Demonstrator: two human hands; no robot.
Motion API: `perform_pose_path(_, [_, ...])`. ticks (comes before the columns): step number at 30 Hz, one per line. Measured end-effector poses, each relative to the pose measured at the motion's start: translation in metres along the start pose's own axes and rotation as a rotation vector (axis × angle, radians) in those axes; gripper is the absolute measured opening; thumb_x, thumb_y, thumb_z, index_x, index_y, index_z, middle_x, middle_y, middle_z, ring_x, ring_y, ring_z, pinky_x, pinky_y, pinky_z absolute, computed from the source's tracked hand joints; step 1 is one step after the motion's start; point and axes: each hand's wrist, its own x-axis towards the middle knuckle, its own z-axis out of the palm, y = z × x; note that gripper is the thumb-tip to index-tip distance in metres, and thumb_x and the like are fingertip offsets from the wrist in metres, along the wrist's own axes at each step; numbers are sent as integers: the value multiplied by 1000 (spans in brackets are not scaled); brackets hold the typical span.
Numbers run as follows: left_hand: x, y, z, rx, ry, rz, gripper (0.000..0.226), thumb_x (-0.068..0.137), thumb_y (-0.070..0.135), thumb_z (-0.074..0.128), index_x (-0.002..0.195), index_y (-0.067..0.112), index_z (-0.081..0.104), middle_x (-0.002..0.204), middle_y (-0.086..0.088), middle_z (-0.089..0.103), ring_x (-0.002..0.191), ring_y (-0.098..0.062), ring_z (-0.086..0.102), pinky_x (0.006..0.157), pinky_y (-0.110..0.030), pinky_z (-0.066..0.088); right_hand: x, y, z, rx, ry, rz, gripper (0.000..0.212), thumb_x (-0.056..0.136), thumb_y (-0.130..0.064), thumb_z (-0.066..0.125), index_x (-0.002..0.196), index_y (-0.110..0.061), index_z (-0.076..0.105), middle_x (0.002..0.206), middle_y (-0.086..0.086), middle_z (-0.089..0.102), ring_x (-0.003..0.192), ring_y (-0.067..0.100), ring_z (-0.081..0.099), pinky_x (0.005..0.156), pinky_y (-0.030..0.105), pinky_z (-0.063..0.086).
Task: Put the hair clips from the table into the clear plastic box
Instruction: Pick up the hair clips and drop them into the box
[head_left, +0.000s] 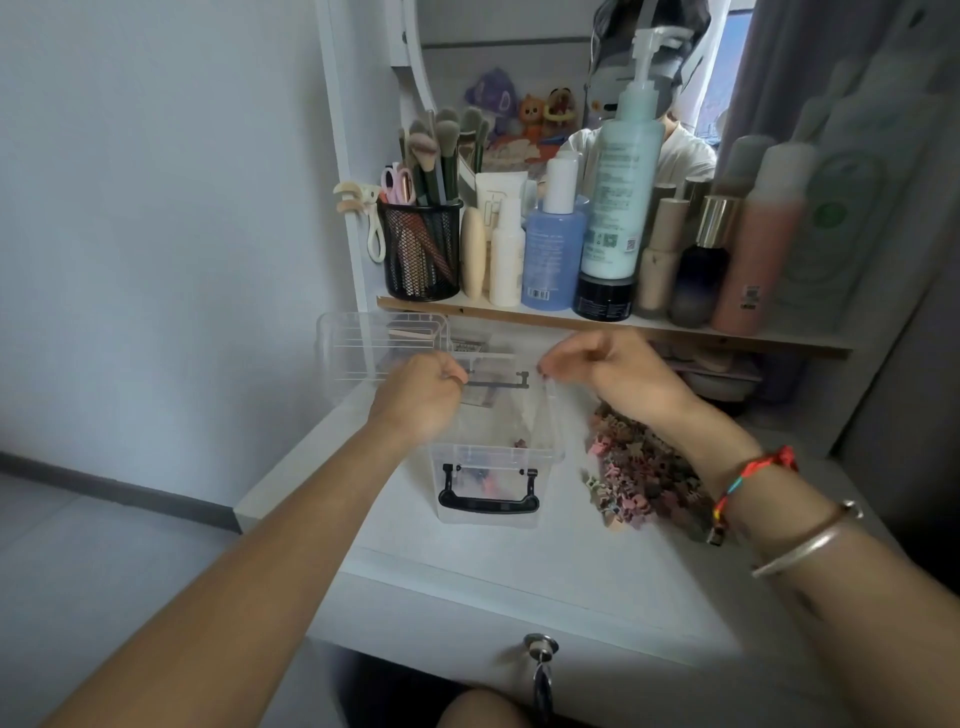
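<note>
The clear plastic box with black handles stands open in the middle of the white table. A few hair clips lie on its floor. A heap of several small pink, brown and beige hair clips lies on the table just right of the box. My left hand is curled at the box's far left rim and seems to grip it. My right hand hovers over the box's far right corner with its fingers bunched downward. Whatever may be inside those fingers is hidden.
A clear lid leans behind the box at the left. A shelf above the table carries a black mesh brush holder and several bottles. A mirror stands behind it. A key hangs in the drawer lock at the table's front.
</note>
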Motion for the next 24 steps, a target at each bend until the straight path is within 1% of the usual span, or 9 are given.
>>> perform_pose_path(2, [-1,1,2,-6,-8,9,28,94,11,39,109,11,62,128,-7,58,109,-31,59,99,-34,44,-4,-1,-5,-107,-41,-26,17,83,-18,65,94,-8,73,88,-2,67,83,5,57,72,5,41])
perform_pose_path(4, [-2,2,2,-7,-8,15,28,94,11,39,109,11,62,127,-8,58,109,-31,58,100,-35,44,-8,7,-12,-258,37,-5,15,86,-18,62,93,-9,72,91,-1,67,87,8,57,62,6,39])
perform_pose_path(5, [-2,2,2,-4,-6,16,28,94,11,39,109,11,62,127,-8,58,109,-31,58,99,-35,44,-11,14,-14,-352,22,23,14,86,-16,61,91,-9,72,91,1,68,87,9,58,64,9,37])
perform_pose_path(9, [-5,3,4,6,-2,33,29,94,9,38,110,10,62,126,-9,59,110,-31,58,97,-34,42,-28,33,-10,-641,-343,116,17,81,-24,67,89,-11,74,86,0,71,81,8,58,76,18,42])
perform_pose_path(13, [-7,7,7,-13,-3,47,30,93,8,38,110,7,62,125,-10,59,110,-32,58,95,-34,43,-30,41,-1,-748,-285,75,16,78,-29,69,83,-15,75,92,1,74,88,15,63,83,26,48])
perform_pose_path(16, [-7,8,9,-20,-5,50,29,94,7,38,110,7,62,122,-12,61,110,-33,58,95,-35,44,-28,37,-2,-676,-154,78,15,83,-24,64,89,-13,73,99,5,72,96,18,63,89,28,48])
perform_pose_path(19, [-7,8,10,-18,-5,50,29,94,8,38,110,7,62,120,-12,62,109,-33,58,96,-34,43,-24,21,-13,-271,176,30,13,85,-20,63,88,-10,71,90,4,70,84,9,61,83,21,45])
perform_pose_path(21, [-7,9,10,-22,-7,48,29,94,9,38,110,7,62,120,-12,62,109,-32,58,95,-33,43,-23,9,-16,-36,125,-5,12,82,-18,67,88,-8,70,78,1,65,63,-3,54,70,12,41])
perform_pose_path(24, [-7,10,11,-32,-12,47,28,94,9,38,109,7,62,120,-12,61,109,-32,58,94,-33,43,-24,6,-13,-109,-1,-3,10,82,-18,67,90,-12,65,75,-6,59,64,-2,51,66,11,39])
